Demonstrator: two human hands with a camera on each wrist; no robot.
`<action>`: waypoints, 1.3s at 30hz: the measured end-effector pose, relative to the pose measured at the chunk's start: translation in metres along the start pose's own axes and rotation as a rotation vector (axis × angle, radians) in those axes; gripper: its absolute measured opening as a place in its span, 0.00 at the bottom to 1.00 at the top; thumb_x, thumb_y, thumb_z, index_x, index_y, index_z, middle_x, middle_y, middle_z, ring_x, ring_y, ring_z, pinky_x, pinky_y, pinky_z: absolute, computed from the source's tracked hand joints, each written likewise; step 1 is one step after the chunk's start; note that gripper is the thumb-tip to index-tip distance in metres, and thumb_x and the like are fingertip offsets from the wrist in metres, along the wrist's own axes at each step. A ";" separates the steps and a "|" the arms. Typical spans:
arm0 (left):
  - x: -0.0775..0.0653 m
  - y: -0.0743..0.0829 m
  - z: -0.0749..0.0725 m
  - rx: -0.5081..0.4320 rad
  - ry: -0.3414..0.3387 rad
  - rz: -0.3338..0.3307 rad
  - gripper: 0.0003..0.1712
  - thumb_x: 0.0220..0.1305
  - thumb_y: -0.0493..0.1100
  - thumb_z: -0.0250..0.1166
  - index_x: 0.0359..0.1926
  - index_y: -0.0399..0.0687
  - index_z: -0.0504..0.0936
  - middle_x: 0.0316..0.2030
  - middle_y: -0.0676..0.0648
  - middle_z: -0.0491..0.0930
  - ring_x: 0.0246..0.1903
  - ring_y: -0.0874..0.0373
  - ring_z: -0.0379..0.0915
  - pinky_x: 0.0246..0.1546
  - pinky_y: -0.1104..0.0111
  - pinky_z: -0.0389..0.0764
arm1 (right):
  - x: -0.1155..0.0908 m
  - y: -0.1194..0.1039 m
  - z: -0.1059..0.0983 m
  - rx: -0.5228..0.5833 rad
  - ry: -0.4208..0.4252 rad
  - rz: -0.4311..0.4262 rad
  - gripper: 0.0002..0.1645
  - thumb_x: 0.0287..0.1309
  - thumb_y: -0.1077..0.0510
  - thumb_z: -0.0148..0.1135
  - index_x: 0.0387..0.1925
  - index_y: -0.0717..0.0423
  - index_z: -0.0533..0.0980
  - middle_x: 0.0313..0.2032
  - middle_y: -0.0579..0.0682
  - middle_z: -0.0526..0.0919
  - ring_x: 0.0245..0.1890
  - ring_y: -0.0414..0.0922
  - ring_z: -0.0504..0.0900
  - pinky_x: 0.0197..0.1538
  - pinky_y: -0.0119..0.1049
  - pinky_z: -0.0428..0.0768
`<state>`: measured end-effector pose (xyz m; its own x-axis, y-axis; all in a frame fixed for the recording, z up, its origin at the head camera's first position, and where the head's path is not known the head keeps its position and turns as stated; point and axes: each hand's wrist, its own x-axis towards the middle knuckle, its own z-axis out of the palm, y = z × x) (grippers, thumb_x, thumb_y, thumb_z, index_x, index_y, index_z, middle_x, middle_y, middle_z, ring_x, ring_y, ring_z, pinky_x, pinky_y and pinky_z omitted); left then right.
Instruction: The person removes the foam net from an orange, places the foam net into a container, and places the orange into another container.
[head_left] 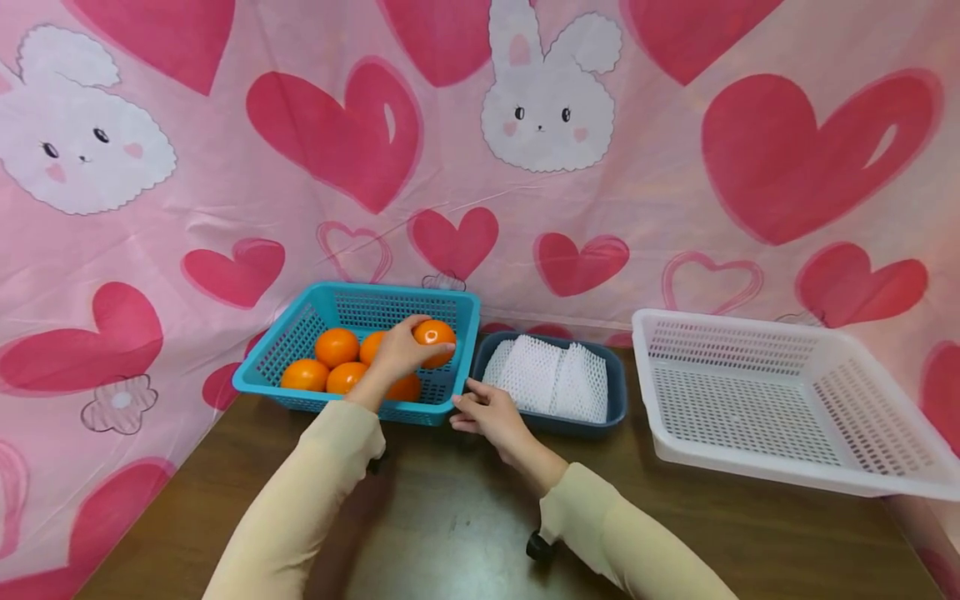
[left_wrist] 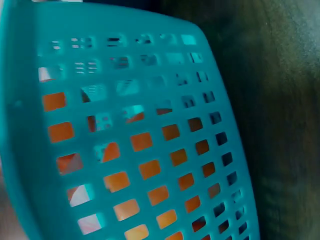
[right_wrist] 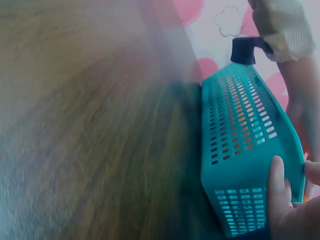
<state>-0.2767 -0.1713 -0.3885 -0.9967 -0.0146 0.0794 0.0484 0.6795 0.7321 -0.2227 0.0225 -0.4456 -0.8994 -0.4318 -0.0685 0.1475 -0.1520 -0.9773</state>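
Observation:
In the head view my left hand (head_left: 401, 350) grips an orange (head_left: 435, 343) near the right end of the blue basket (head_left: 247, 379). Several other oranges (head_left: 337, 347) lie in that basket, some partly covered by my hand and forearm. My right hand (head_left: 491, 417) pinches the basket's front right corner. The right wrist view shows one finger (right_wrist: 276, 187) along the outside of this corner and another at its rim. Through the left wrist view's basket wall (left_wrist: 150, 115), bits of orange show, with the left hand itself mostly hidden.
A dark grey tray (head_left: 617, 392) holding white foam net sleeves (head_left: 551, 375) stands right of the blue basket. Farther right is a white basket (head_left: 750, 417). All stand on a brown wooden table (head_left: 465, 517), with a pink heart-patterned cloth (head_left: 450, 167) behind.

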 end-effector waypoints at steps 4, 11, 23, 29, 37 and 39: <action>0.007 -0.003 0.006 0.037 -0.001 -0.017 0.44 0.64 0.54 0.72 0.72 0.38 0.67 0.62 0.33 0.74 0.54 0.39 0.74 0.54 0.48 0.79 | 0.002 0.002 0.003 0.103 0.034 0.042 0.35 0.74 0.67 0.55 0.74 0.76 0.55 0.51 0.65 0.80 0.36 0.40 0.85 0.48 0.38 0.84; 0.016 -0.005 0.013 0.095 -0.032 -0.056 0.44 0.64 0.53 0.72 0.72 0.35 0.66 0.64 0.32 0.73 0.57 0.38 0.72 0.57 0.46 0.77 | 0.004 -0.001 0.007 0.264 0.075 0.100 0.32 0.75 0.70 0.51 0.74 0.75 0.55 0.63 0.73 0.68 0.46 0.44 0.83 0.56 0.43 0.80; 0.022 -0.006 0.018 0.289 -0.137 -0.109 0.42 0.61 0.50 0.74 0.71 0.37 0.69 0.61 0.31 0.75 0.55 0.37 0.71 0.57 0.44 0.75 | 0.002 0.001 0.011 0.269 0.093 0.091 0.33 0.74 0.70 0.53 0.74 0.76 0.56 0.56 0.69 0.74 0.42 0.42 0.85 0.55 0.42 0.80; 0.022 -0.013 0.021 0.345 -0.173 -0.118 0.42 0.60 0.48 0.75 0.70 0.36 0.69 0.60 0.31 0.75 0.54 0.37 0.72 0.58 0.44 0.75 | 0.002 0.005 0.013 0.269 0.093 0.099 0.33 0.74 0.70 0.53 0.74 0.75 0.56 0.58 0.69 0.74 0.41 0.42 0.85 0.55 0.42 0.80; 0.026 -0.015 0.020 0.394 -0.125 -0.103 0.46 0.60 0.50 0.76 0.71 0.32 0.68 0.64 0.29 0.69 0.60 0.35 0.67 0.62 0.43 0.72 | 0.002 0.002 0.011 0.273 0.097 0.103 0.33 0.74 0.69 0.53 0.75 0.74 0.57 0.59 0.69 0.73 0.42 0.42 0.85 0.54 0.41 0.81; 0.027 -0.015 0.021 0.397 -0.136 -0.104 0.46 0.60 0.50 0.76 0.72 0.33 0.67 0.66 0.29 0.68 0.62 0.34 0.66 0.63 0.42 0.70 | 0.002 0.002 0.011 0.279 0.098 0.107 0.33 0.74 0.69 0.53 0.75 0.74 0.56 0.60 0.70 0.72 0.42 0.42 0.85 0.54 0.41 0.81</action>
<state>-0.3057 -0.1670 -0.4115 -0.9957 -0.0194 -0.0901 -0.0550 0.9095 0.4120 -0.2200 0.0117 -0.4453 -0.9059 -0.3731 -0.2005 0.3387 -0.3539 -0.8718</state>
